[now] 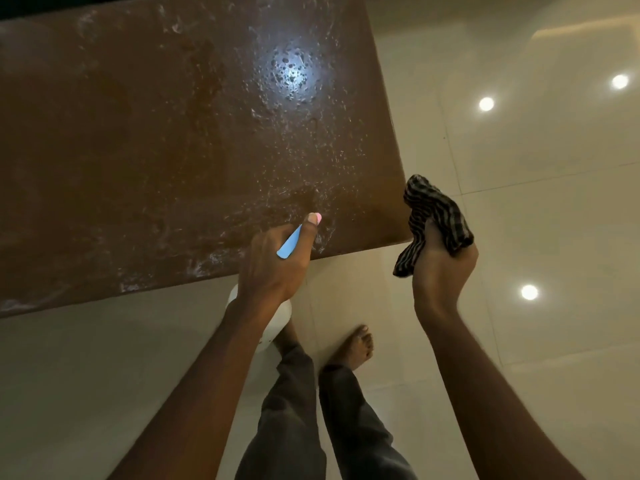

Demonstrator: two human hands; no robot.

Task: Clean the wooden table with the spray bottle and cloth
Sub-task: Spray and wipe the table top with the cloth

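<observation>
Left grip (273,261): curled round the spray bottle (278,318), nozzle over the surface's (138,133) near edge.
Right grip (445,271): clamped on the striped cloth (433,216), off the corner, above the floor (519,168).
Surface: beaded with spray, not wiped dry.
Risk: liquid may run off the edge; wet tiles by bare feet (356,346) could cause a slip.
Writing: none readable.

The table (156,150) filled the upper left. The spray bottle (282,318) was at its lower edge, the cloth (429,209) just right of its corner, over the floor (536,209).
</observation>
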